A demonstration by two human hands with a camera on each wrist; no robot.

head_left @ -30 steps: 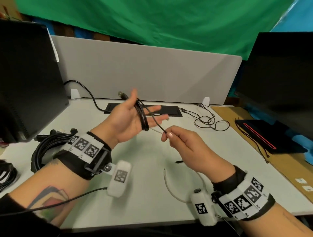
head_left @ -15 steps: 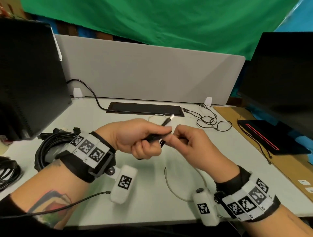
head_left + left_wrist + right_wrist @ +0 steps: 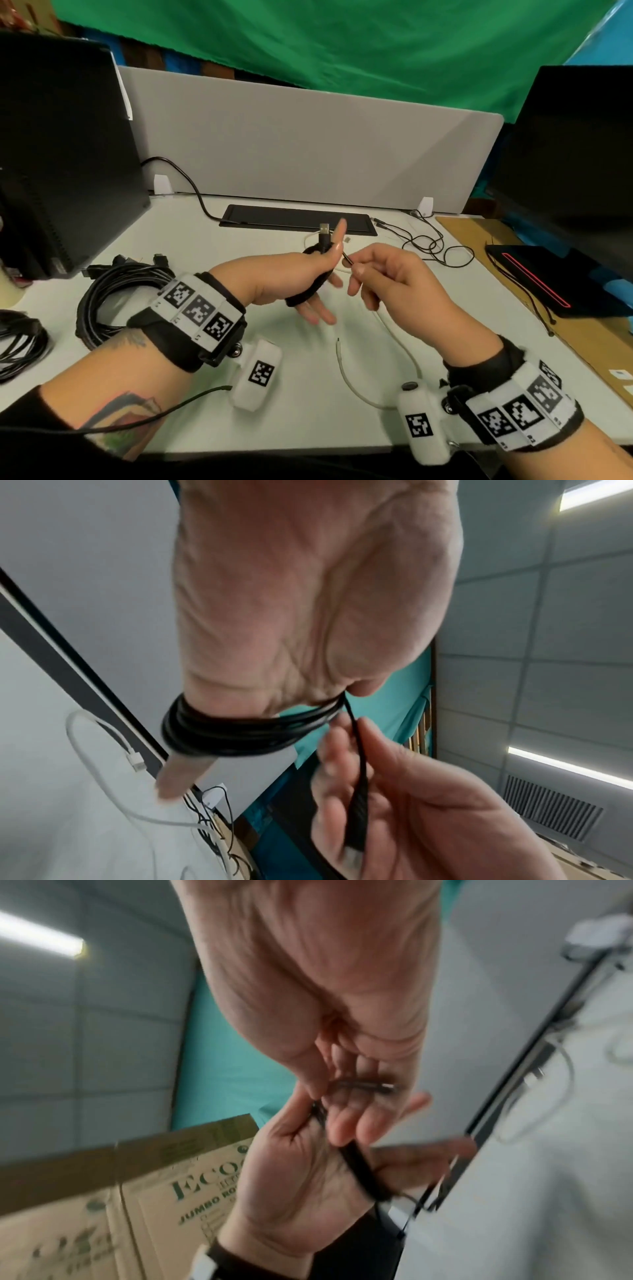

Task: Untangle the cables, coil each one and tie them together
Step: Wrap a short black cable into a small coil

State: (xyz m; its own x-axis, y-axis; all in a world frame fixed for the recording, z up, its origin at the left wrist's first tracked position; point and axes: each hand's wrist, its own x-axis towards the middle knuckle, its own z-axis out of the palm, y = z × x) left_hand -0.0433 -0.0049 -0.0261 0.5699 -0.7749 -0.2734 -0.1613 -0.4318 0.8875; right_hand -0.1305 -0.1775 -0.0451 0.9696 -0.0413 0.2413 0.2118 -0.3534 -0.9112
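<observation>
A thin black cable [image 3: 307, 292] is wound in several loops around my left hand [image 3: 318, 274], which hovers above the middle of the desk. The loops [image 3: 232, 737] cross the base of its straight fingers. Its thumb clamps the cable, and the USB plug [image 3: 324, 230] sticks up beside the thumb. My right hand [image 3: 363, 274], just to the right, pinches the cable's other end, holding its plug [image 3: 358, 813] between thumb and fingers. A short taut stretch joins the two hands. A white cable [image 3: 346, 373] lies loose on the desk [image 3: 212, 267] under them.
A thick bundle of black cables [image 3: 113, 294] lies at the left, with another bundle [image 3: 20, 339] at the far left edge. A computer tower [image 3: 65, 154] stands behind them. Thin black wires [image 3: 431, 243] lie back right, near a dark monitor [image 3: 575, 154].
My left hand has opened from a fist and lifted, its thumb and the USB plug now pointing up. The right hand has drawn the free end slightly away to the right.
</observation>
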